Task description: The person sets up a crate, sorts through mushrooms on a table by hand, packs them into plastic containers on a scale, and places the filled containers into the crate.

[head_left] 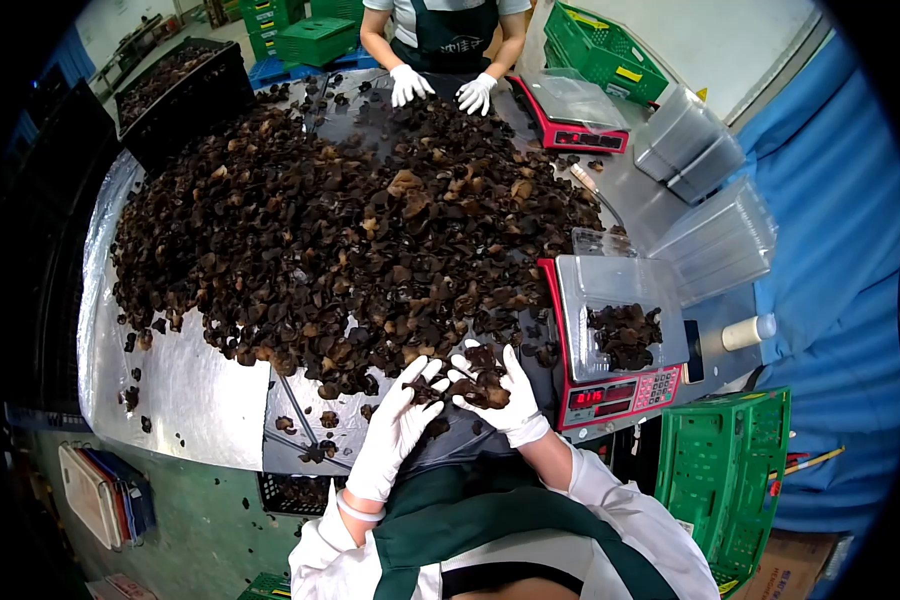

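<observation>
A wide heap of dark brown, wrinkled fungus pieces [350, 230] covers much of the table. At the heap's near edge, my left hand [402, 425], in a white glove, has its fingers curled around dark fungus pieces. Beside it, my right hand [505, 400], also gloved in white, holds a clump of fungus [482, 378] in its palm and fingers. To the right of my hands stands a red scale [610, 398] with a lit red display. A clear plastic tray [620, 285] with some fungus pieces in it rests on the scale.
Across the table a co-worker's gloved hands [442, 92] touch the heap. A second red scale [575, 130] and stacked clear containers [688, 145] are at the right. A black crate [185, 105] stands back left; a green crate [720, 480] is lower right, near a white spool [748, 332].
</observation>
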The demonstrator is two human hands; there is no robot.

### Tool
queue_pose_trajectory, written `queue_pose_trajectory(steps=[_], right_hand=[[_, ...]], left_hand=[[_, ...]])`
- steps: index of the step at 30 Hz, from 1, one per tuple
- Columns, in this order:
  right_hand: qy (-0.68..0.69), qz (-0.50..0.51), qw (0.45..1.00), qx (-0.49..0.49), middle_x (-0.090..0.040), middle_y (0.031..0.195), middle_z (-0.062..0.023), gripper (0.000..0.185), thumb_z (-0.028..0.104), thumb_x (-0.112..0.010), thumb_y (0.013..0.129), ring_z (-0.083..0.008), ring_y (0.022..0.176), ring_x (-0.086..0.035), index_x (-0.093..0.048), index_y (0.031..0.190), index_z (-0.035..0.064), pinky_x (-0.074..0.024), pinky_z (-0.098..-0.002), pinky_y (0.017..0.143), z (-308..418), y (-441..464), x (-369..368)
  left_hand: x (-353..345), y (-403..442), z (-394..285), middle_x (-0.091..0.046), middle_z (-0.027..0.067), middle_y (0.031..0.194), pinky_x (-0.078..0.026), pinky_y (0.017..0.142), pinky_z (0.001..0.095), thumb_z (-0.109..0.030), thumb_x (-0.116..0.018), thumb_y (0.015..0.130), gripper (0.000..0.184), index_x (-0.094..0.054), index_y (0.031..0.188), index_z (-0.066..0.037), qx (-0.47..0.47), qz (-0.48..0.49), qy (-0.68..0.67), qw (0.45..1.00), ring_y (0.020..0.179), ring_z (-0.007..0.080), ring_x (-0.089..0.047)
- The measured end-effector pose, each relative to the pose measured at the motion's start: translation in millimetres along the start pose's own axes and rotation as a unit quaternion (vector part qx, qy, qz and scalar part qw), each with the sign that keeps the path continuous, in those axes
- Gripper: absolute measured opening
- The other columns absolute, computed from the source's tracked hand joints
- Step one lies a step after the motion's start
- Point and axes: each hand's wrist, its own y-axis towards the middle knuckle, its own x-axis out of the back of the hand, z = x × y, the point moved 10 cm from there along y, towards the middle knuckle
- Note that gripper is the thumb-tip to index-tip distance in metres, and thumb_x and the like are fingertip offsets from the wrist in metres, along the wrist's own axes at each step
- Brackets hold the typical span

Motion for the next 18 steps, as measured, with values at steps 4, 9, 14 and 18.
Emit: queue_pose_trajectory(steps=[4, 9, 14, 18], right_hand=[[-0.008, 0.001, 1.0, 0.01, -0.06, 0.123, -0.0087, 0.053, 0.051, -0.033, 0.097, -0.0255, 0.102, -0.062, -0.046, 0.136, 0.0164, -0.0528, -0.0469, 0.081, -2.0, -1.3, 0.8], [0.002, -0.032, 0.999, 0.016, -0.062, 0.119, -0.0084, 0.047, 0.044, -0.037, 0.098, -0.025, 0.099, -0.063, -0.047, 0.134, 0.0162, -0.0547, -0.0437, 0.075, -2.3, -4.1, 7.8], [0.022, -0.01, 1.0, 0.008, -0.062, 0.118, -0.0088, 0.044, 0.04, -0.038, 0.099, -0.0258, 0.1, -0.063, -0.048, 0.134, 0.0159, -0.0548, -0.0437, 0.074, -5.9, -4.6, 1.1], [-0.001, -0.051, 0.998, 0.033, -0.062, 0.118, -0.0097, 0.043, 0.041, -0.038, 0.099, -0.0269, 0.102, -0.062, -0.05, 0.132, 0.016, -0.0545, -0.0448, 0.075, -4.6, -2.1, -1.7]], left_hand=[[-2.5, -2.1, -2.6, -0.045, 0.0167, 0.136, -0.051, 0.091, 0.0343, -0.009, -0.054, 0.092, 0.048, -0.037, 0.136, 0.0, -0.017, -0.026, 0.039, 0.999, 0.116, 0.027, -0.054], [30.3, -5.0, 0.8, -0.058, 0.0144, 0.116, -0.052, 0.083, 0.0302, -0.006, -0.054, 0.092, 0.027, -0.051, 0.119, 0.0, -0.047, -0.067, 0.087, 0.993, 0.103, 0.0224, -0.06], [39.5, -15.6, -2.6, -0.065, 0.0092, 0.093, -0.05, 0.069, 0.0252, -0.01, -0.053, 0.094, 0.012, -0.057, 0.103, -0.003, -0.036, -0.116, 0.195, 0.973, 0.081, 0.016, -0.063], [24.5, -16.1, -4.6, -0.066, 0.0086, 0.1, -0.049, 0.071, 0.0245, -0.011, -0.051, 0.095, 0.018, -0.057, 0.111, -0.003, -0.05, -0.125, 0.289, 0.948, 0.084, 0.0136, -0.063]])
